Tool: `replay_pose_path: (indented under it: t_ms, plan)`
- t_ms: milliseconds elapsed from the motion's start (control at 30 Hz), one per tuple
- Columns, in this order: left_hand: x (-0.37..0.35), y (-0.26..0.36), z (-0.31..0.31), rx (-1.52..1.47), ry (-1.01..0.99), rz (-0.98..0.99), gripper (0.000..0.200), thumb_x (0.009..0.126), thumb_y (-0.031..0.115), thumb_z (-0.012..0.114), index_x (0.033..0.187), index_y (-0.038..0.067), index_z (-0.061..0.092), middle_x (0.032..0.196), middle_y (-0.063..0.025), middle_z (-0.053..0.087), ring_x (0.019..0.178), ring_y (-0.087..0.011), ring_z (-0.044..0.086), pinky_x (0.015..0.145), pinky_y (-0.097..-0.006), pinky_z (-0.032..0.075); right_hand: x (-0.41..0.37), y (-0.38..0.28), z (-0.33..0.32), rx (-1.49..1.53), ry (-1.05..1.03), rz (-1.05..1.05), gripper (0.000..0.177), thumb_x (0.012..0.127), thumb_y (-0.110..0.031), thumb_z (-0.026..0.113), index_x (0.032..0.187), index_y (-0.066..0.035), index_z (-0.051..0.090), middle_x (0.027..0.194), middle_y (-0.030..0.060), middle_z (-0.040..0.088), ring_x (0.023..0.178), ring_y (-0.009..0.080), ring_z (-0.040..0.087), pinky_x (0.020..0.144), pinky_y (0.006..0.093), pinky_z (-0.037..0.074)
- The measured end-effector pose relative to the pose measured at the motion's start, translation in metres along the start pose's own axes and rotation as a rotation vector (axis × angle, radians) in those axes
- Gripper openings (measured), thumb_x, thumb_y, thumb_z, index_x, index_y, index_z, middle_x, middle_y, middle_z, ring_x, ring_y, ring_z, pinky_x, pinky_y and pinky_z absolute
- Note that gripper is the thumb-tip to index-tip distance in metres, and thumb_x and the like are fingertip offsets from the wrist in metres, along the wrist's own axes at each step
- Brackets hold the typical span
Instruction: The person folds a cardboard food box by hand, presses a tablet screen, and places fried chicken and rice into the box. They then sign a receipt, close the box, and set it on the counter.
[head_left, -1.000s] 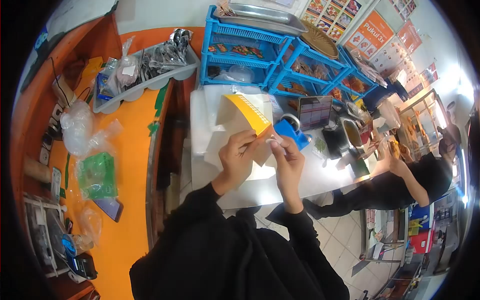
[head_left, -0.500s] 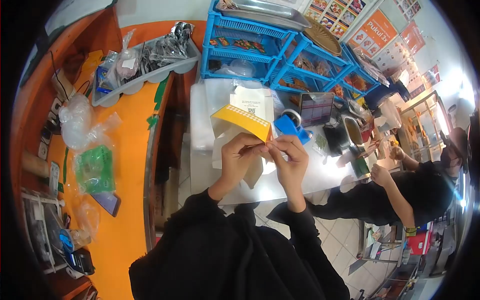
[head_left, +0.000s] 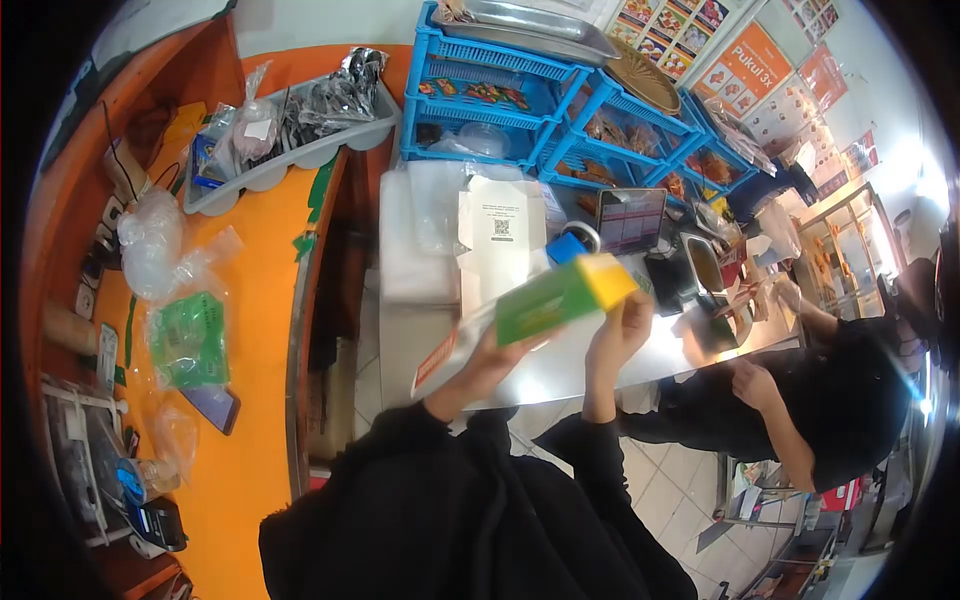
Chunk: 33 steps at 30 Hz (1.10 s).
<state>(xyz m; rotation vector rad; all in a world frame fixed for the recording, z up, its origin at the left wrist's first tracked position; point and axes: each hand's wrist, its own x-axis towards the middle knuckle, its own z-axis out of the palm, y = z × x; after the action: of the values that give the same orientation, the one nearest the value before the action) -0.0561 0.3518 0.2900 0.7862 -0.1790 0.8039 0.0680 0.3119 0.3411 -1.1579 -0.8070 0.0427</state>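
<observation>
Looks like a small food shop, takeaway type: wall (head_left: 320,22) w/ food-photo posters (head_left: 652,38) & an orange promo sign (head_left: 742,68), white counter (head_left: 545,377) w/ a tablet (head_left: 632,220) on it, blue racks (head_left: 480,47) w/ pkgd. goods, display case (head_left: 835,205) w/ food, & 1 person (head_left: 845,400) in black at the counter.

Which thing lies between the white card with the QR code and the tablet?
In the head view, a blue object, probably a tape dispenser, sits between the white card and the tablet.
</observation>
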Motion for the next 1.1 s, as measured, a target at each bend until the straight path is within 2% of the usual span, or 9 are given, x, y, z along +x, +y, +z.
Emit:
replay_pose_path:
  t_ms: [133,233,300,433,533,567,633,867,1100]
  plan:
    - [-0.013,0.031,-0.01,-0.462,0.019,0.004,0.066,0.072,0.047,0.053,0.117,0.004,0.032,0.115,-0.012,0.039,0.102,-0.0289,0.042,0.09,-0.0421,0.031,0.001,0.018,-0.021,-0.072,0.046,-0.046,0.011,0.076,-0.003,0.052,0.083,-0.001,0.043,0.079,0.0035,0.051,0.069,0.0054,0.048,0.062,0.0172,0.039]
    - [-0.01,0.046,-0.024,-0.642,0.263,-0.346,0.049,0.075,0.038,0.053,0.107,0.003,0.041,0.1,-0.0111,0.049,0.091,-0.0256,0.05,0.082,-0.0371,0.04,-0.007,0.033,-0.027,-0.118,0.012,-0.034,0.013,0.075,-0.005,0.053,0.083,-0.002,0.043,0.081,0.0039,0.051,0.072,0.0071,0.048,0.066,0.0199,0.039]
    - [-0.008,0.04,-0.021,-0.173,0.57,-0.357,0.032,0.078,0.026,0.052,0.098,0.002,0.046,0.089,-0.0077,0.053,0.079,-0.0203,0.055,0.07,-0.0297,0.047,-0.009,0.039,-0.027,0.076,0.036,0.081,0.016,0.074,-0.004,0.053,0.086,-0.001,0.043,0.08,0.0035,0.051,0.071,0.0072,0.049,0.066,0.0186,0.039]
    - [-0.002,0.037,-0.008,0.053,0.6,-0.243,0.02,0.079,0.015,0.05,0.093,0.002,0.047,0.087,-0.0073,0.054,0.075,-0.0171,0.057,0.064,-0.024,0.048,-0.015,0.039,-0.033,-0.129,-0.042,0.233,0.031,0.07,-0.005,0.057,0.097,-0.001,0.042,0.087,0.0062,0.05,0.087,0.0127,0.047,0.078,0.0249,0.036]
    - [0.002,0.032,-0.001,0.305,0.571,-0.086,0.019,0.077,0.01,0.053,0.09,-0.002,0.048,0.081,-0.0083,0.054,0.071,-0.0155,0.058,0.064,-0.0241,0.048,-0.025,0.038,-0.023,-0.426,0.168,-0.549,0.041,0.063,-0.013,0.064,0.101,-0.005,0.049,0.108,0.0102,0.042,0.113,0.0235,0.023,0.095,0.0425,0.012]
    - [0.002,0.029,-0.001,0.307,0.572,-0.085,0.019,0.077,0.01,0.053,0.09,-0.002,0.048,0.081,-0.0083,0.054,0.071,-0.0155,0.058,0.064,-0.0241,0.048,-0.028,0.032,-0.023,-0.424,0.167,-0.548,0.041,0.063,-0.013,0.064,0.101,-0.005,0.049,0.108,0.0102,0.042,0.113,0.0235,0.023,0.095,0.0425,0.012]
    - [0.002,0.02,-0.004,0.639,0.462,0.083,0.022,0.076,0.007,0.055,0.093,-0.004,0.048,0.081,-0.0091,0.054,0.071,-0.0154,0.057,0.063,-0.0246,0.049,-0.038,0.005,-0.026,-1.13,-0.168,-0.83,0.03,0.062,-0.014,0.065,0.09,-0.01,0.057,0.103,0.0033,0.047,0.107,0.0213,0.031,0.092,0.0431,0.016]
    - [0.014,0.022,-0.003,1.266,0.263,0.509,0.015,0.073,0.005,0.058,0.085,-0.003,0.054,0.076,-0.0059,0.055,0.066,-0.0097,0.053,0.053,-0.0218,0.044,-0.019,0.004,-0.018,-0.81,-0.381,-0.791,0.031,0.054,-0.002,0.062,0.084,-0.009,0.059,0.073,0.0026,0.053,0.057,0.016,0.047,0.052,0.0269,0.037]
    - [0.033,0.067,0.005,1.169,0.275,0.024,0.014,0.071,0.004,0.055,0.083,-0.001,0.057,0.072,-0.0104,0.059,0.059,-0.0169,0.058,0.057,-0.0229,0.046,-0.02,0.012,-0.008,-0.691,-0.367,-0.666,0.02,0.055,0.002,0.058,0.074,-0.005,0.057,0.061,0.0042,0.048,0.048,0.0158,0.045,0.041,0.0237,0.035]
